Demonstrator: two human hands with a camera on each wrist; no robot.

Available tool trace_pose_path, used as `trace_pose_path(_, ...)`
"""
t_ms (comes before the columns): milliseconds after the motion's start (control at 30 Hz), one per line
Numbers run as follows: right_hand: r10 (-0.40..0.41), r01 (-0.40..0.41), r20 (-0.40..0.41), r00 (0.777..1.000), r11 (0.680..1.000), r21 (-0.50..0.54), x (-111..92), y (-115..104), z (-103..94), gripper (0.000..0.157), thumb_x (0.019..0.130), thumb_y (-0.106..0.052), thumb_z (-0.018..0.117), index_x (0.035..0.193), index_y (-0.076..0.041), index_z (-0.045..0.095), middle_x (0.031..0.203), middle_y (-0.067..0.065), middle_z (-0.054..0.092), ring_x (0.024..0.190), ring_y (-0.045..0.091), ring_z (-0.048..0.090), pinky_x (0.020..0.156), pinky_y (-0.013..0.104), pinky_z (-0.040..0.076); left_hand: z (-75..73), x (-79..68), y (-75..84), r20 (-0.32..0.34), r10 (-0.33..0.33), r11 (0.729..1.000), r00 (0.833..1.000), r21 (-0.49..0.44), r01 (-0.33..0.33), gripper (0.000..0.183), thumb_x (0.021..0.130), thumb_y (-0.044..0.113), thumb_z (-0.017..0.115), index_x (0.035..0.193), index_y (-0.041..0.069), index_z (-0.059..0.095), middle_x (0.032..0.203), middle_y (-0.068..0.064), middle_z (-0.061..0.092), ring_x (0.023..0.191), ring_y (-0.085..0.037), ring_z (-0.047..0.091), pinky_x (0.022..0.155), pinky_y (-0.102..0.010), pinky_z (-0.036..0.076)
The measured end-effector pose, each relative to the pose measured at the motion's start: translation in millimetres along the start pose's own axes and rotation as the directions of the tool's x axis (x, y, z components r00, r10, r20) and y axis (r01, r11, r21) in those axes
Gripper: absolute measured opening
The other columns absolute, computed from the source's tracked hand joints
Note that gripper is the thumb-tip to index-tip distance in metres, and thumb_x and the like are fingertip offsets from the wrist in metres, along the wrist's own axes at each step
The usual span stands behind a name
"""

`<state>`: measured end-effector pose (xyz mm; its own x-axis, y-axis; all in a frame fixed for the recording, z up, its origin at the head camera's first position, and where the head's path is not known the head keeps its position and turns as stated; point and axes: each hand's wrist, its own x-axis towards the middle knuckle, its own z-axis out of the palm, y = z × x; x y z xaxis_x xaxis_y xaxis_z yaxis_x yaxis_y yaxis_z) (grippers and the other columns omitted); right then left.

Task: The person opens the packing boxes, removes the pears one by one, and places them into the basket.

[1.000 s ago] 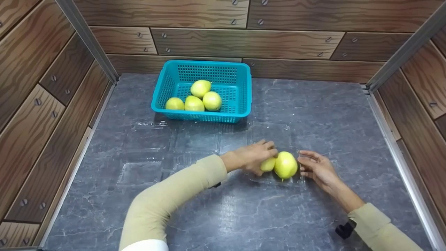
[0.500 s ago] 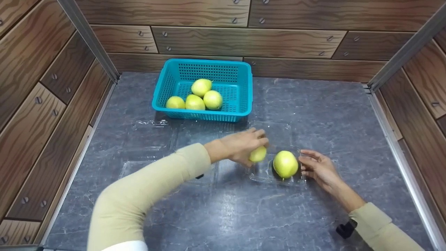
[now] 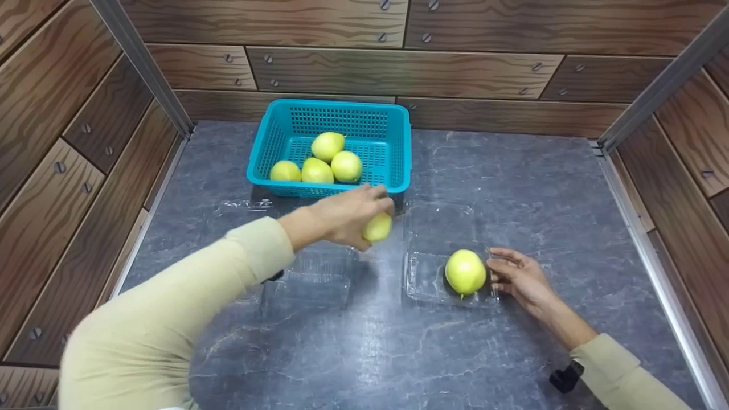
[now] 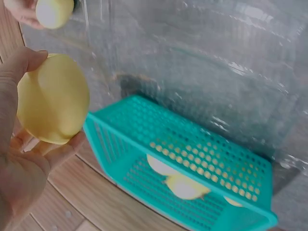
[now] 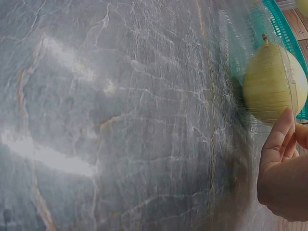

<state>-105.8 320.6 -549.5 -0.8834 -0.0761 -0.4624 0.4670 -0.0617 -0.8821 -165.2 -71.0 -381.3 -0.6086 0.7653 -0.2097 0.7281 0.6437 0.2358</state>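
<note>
A yellow-green pear is gripped in my left hand, raised just in front of the basket. In the left wrist view the thumb curls over one side of that pear and the fingers support the other. My right hand pinches the right wall of an opened clear plastic clamshell box. A second pear sits inside that box, close to the right fingers; its stem shows in the right wrist view, where the pear stands behind the clear wall.
Behind the left hand stands a teal perforated basket with several pears in its left and middle part. More clear plastic boxes lie to the left, partly under the left arm. Wood-patterned panels enclose the grey marbled table.
The left hand has lifted a pear out of the clear box and carried it left and back toward the basket. The right hand has stayed at the box's edge.
</note>
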Motion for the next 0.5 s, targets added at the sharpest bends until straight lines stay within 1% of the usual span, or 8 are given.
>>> trace_pose_path(167,-0.004,0.004,-0.011,1.000,1.000,-0.005,-1.0,-0.5,-0.2,0.032,0.100,-0.012,0.072,0.130,-0.013,0.061,0.094,-0.008,0.070,0.075,0.007,0.066,0.068,0.021,0.062,-14.4,-18.3,-11.9,-0.023,-0.038,0.999,0.999,-0.011,0.038,0.072,0.078,0.024,0.092,0.140,0.010,0.059,0.142,-0.015,0.055,0.130,-0.034,0.057,0.107,-0.047,0.060)
trace_pose_path(333,-0.007,0.007,-0.014,1.000,1.000,0.000,-1.5,-0.2,-0.3,0.030,0.099,-0.012,0.073,0.127,-0.015,0.063,0.095,-0.008,0.071,0.075,0.007,0.066,0.068,0.021,0.062,-28.6,-42.4,-27.0,-0.048,-0.112,0.993,0.993,-0.048,0.110,0.071,0.077,0.019,0.092,0.138,0.009,0.059,0.143,-0.016,0.055,0.135,-0.038,0.055,0.108,-0.051,0.059)
trace_pose_path(400,-0.003,0.004,-0.023,1.000,1.000,0.007,-2.0,0.5,-0.7,0.029,0.099,-0.012,0.074,0.125,-0.016,0.064,0.094,-0.007,0.071,0.075,0.007,0.066,0.068,0.021,0.063,-32.2,-50.8,-34.3,-0.061,-0.141,0.989,0.988,-0.056,0.137,0.070,0.076,0.018,0.092,0.137,0.008,0.059,0.143,-0.017,0.055,0.136,-0.040,0.054,0.109,-0.053,0.058)
trace_pose_path(500,0.003,-0.003,-0.021,1.000,1.000,0.003,-1.6,0.8,-1.4,0.028,0.099,-0.013,0.073,0.125,-0.016,0.063,0.094,-0.008,0.071,0.075,0.006,0.066,0.068,0.021,0.063,-32.1,-60.5,-45.2,-0.085,-0.166,0.985,0.982,-0.062,0.161,0.070,0.075,0.020,0.092,0.136,0.007,0.059,0.142,-0.018,0.055,0.136,-0.041,0.053,0.110,-0.055,0.057)
